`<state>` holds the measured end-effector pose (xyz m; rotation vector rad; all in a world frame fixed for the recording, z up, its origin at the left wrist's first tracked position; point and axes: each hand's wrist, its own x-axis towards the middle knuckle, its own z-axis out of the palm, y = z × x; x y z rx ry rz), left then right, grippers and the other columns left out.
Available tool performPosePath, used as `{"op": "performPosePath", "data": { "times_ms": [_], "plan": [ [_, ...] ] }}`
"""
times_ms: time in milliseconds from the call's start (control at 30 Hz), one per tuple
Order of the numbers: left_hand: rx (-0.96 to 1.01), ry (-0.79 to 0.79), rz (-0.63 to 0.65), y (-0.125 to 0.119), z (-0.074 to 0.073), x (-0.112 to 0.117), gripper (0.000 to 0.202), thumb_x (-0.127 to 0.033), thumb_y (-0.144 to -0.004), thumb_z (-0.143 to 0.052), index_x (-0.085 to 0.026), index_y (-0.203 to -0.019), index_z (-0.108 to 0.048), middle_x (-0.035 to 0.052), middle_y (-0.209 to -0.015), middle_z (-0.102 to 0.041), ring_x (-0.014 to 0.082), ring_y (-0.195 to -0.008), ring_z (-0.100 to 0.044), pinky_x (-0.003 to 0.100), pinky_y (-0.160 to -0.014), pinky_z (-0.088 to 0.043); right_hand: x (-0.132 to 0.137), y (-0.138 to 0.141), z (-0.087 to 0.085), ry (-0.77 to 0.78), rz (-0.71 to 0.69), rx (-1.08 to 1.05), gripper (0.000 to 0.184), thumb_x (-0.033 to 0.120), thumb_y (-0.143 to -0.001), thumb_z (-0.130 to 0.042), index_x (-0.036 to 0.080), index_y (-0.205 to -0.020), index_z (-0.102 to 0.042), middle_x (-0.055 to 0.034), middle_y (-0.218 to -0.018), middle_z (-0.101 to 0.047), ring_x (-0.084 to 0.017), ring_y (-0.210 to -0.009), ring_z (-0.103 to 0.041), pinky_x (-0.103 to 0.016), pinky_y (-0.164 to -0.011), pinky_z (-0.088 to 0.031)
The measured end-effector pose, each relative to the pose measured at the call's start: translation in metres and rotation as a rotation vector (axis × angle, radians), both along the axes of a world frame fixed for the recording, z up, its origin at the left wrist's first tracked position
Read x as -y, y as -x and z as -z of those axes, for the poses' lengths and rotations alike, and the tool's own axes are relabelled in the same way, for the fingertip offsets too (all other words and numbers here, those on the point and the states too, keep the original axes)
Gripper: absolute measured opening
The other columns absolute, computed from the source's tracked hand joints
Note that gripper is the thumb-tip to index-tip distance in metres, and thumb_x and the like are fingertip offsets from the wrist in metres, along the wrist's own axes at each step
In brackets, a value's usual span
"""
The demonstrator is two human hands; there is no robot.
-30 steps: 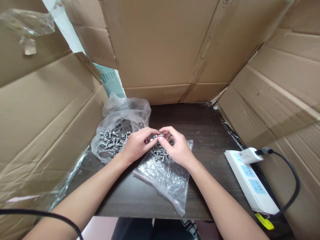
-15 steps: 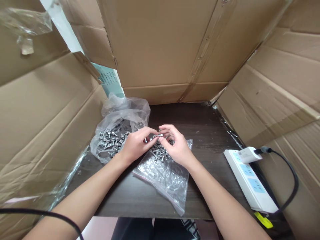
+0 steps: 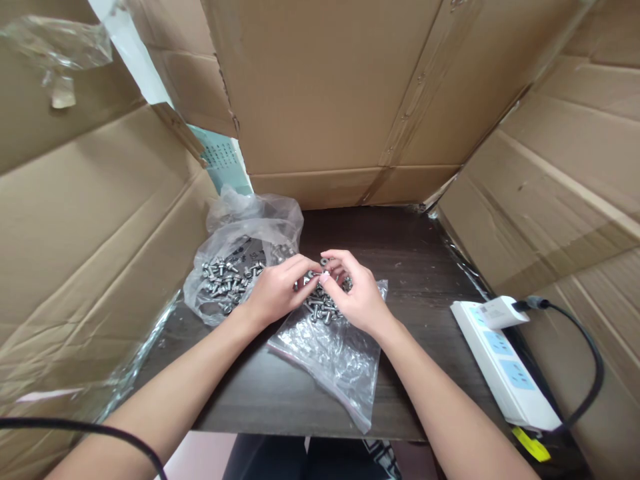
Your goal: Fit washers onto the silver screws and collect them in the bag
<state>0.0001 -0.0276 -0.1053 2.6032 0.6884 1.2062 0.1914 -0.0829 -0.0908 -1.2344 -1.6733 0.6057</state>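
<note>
My left hand (image 3: 280, 287) and my right hand (image 3: 357, 290) meet over the pile, fingertips pinched together around one small metal bolt (image 3: 326, 274). Both thumbs and forefingers press on it, so most of it is hidden. Beneath the hands, a pile of silvery bolts (image 3: 323, 312) lies on a flat clear zip bag (image 3: 335, 367), partly covered by my fingers. A few washers (image 3: 325, 261) show just behind the fingertips. Left of my left hand, an opened clear plastic bag (image 3: 200, 310) holds many more bolts (image 3: 220, 280) that look fitted with washers.
Cardboard walls (image 3: 330, 87) enclose the dark tabletop (image 3: 400, 247) at the back and both sides. A white power strip (image 3: 505, 367) with a plugged-in charger (image 3: 497, 311) and black cable stands at the right. Another black cable (image 3: 90, 427) crosses the lower left.
My fingertips have drawn closer together, covering more of the small bolt between them. The whole view has shifted slightly; bags and pile stay put on the table.
</note>
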Motion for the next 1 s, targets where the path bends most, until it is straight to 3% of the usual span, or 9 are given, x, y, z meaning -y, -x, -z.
{"op": "performPosePath", "data": {
  "times_ms": [267,367,467,533,800,933,1000],
  "plan": [
    [0.003,0.001,0.006,-0.0006,0.0017,-0.0010,0.007,-0.017,-0.101,-0.062,-0.017,-0.107,-0.065,0.0026,-0.099,-0.071,0.0075,-0.064,-0.060,0.021,-0.063,-0.048,0.0017,0.0006,-0.0010,0.016,-0.004,0.030,0.031,0.033,-0.098,-0.057,0.019,-0.126,-0.059,-0.0024,-0.090,-0.070,-0.015,-0.076,-0.064,-0.029,-0.076,-0.052],
    [0.013,0.001,0.014,-0.0007,0.0014,-0.0009,0.007,-0.018,-0.101,-0.063,-0.016,-0.107,-0.065,0.0027,-0.098,-0.071,0.0074,-0.064,-0.059,0.020,-0.062,-0.048,0.0016,0.0006,-0.0005,-0.023,0.003,0.033,0.040,0.031,-0.093,-0.063,0.019,-0.131,-0.056,-0.0051,-0.103,-0.071,-0.016,-0.084,-0.066,-0.031,-0.083,-0.053],
    [0.023,-0.006,0.018,-0.0010,0.0013,-0.0009,0.006,-0.018,-0.101,-0.063,-0.016,-0.106,-0.066,0.0027,-0.097,-0.071,0.0072,-0.064,-0.059,0.020,-0.062,-0.048,0.0012,0.0006,-0.0003,0.011,0.001,0.030,0.030,0.033,-0.098,-0.056,0.019,-0.124,-0.059,-0.0020,-0.085,-0.067,-0.016,-0.080,-0.064,-0.032,-0.081,-0.053],
    [0.030,-0.010,0.026,-0.0011,0.0011,-0.0010,0.006,-0.017,-0.101,-0.064,-0.016,-0.106,-0.066,0.0030,-0.098,-0.071,0.0071,-0.064,-0.059,0.019,-0.062,-0.048,0.0011,0.0005,-0.0006,-0.031,0.023,0.018,0.041,0.033,-0.092,-0.065,0.019,-0.130,-0.057,-0.0063,-0.105,-0.070,-0.018,-0.092,-0.066,-0.033,-0.088,-0.054],
    [0.041,-0.017,0.036,-0.0001,0.0003,-0.0022,0.006,-0.016,-0.100,-0.064,-0.016,-0.106,-0.066,0.0029,-0.099,-0.071,0.0072,-0.067,-0.060,0.019,-0.063,-0.048,0.0013,-0.0004,-0.0035,0.041,-0.006,0.013,0.030,0.034,-0.096,-0.060,0.019,-0.122,-0.063,-0.0021,-0.087,-0.069,-0.016,-0.080,-0.065,-0.031,-0.081,-0.052],
    [0.041,-0.021,0.026,0.0000,0.0009,-0.0028,0.007,-0.015,-0.099,-0.066,-0.016,-0.106,-0.066,0.0024,-0.099,-0.071,0.0071,-0.066,-0.059,0.019,-0.062,-0.048,0.0018,-0.0004,-0.0036,0.028,-0.010,0.002,0.031,0.033,-0.094,-0.062,0.019,-0.122,-0.063,-0.0037,-0.092,-0.070,-0.017,-0.083,-0.064,-0.030,-0.079,-0.052],
    [0.033,-0.011,0.022,-0.0001,0.0012,-0.0029,0.007,-0.015,-0.099,-0.065,-0.017,-0.106,-0.066,0.0024,-0.099,-0.071,0.0072,-0.066,-0.060,0.020,-0.062,-0.048,0.0021,-0.0004,-0.0036,0.049,-0.018,0.006,0.029,0.033,-0.097,-0.059,0.019,-0.122,-0.063,-0.0022,-0.085,-0.068,-0.016,-0.077,-0.063,-0.029,-0.074,-0.051]
  ]
}}
